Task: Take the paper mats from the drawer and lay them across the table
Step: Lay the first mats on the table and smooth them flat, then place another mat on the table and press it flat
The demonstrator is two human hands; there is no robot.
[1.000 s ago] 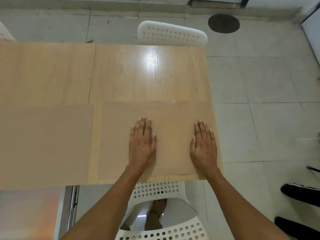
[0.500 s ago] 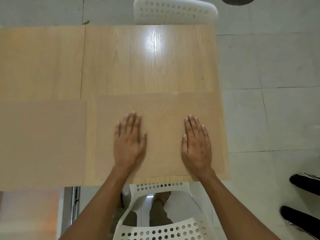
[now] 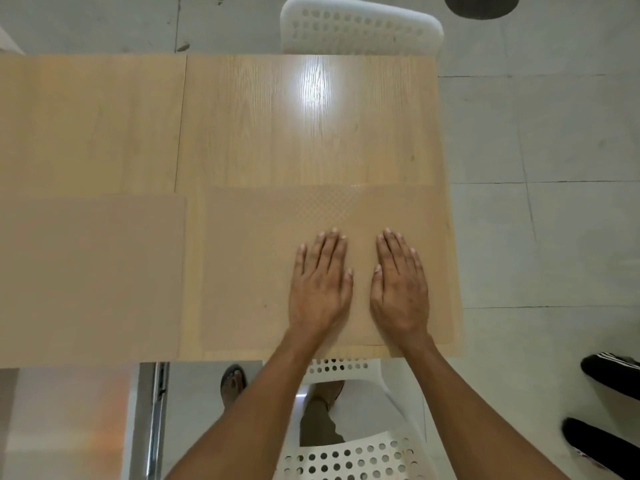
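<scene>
1. At the far left, one paper mat (image 3: 90, 275) lies flat on the near half of the worktop (image 3: 304, 133), its left part cut off by the frame. It sits well square to the near edge.
2. A narrow strip of bare wood separates it from the second paper mat (image 3: 249, 265), which covers the worktop's near right corner.
3. The left hand (image 3: 320, 289) presses palm-down on this second mat, fingers straight and close together. Its grip is open and flat, holding nothing.
4. The right hand (image 3: 400, 289) lies just beside it, thumbs nearly meeting, equally flat and open on the same sheet.
5. The mat's right edge runs along, perhaps slightly past, the worktop's right edge; if the palms sweep outward too firmly, the thin sheet could slide off that side or hang over.
6. Uneven pressure between the two hands would likely skew the sheet, spoiling the even gap to its left neighbour.
7. Dragging rather than lifting the palms might crease or buckle the paper.
8. The far half of the worktop is uncovered, so more mats probably remain to be laid; the drawer is not clearly identifiable here.
</scene>
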